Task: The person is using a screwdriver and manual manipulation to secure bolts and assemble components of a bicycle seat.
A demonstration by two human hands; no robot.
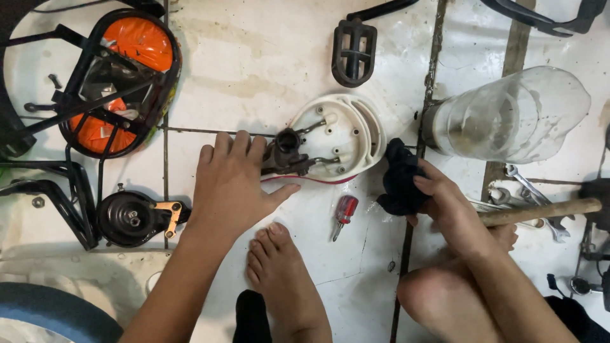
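My left hand (232, 184) lies flat on the tiled floor with its fingers spread, its fingertips touching a dark metal part (287, 151) that sits in a white round plastic housing (356, 130). A thin red wire (318, 180) runs under the housing. My right hand (438, 194) is closed on a crumpled black cloth (399, 178) just right of the housing. A small red-handled screwdriver (344, 215) lies between my hands, near my bare foot (279, 267).
A clear plastic jar (515, 114) lies on its side at the right, above several wrenches (530, 194) and a wooden handle (540, 211). A black pedal (353, 51) lies at the top. A black frame with an orange part (121, 76) and a black round motor (130, 218) are at the left.
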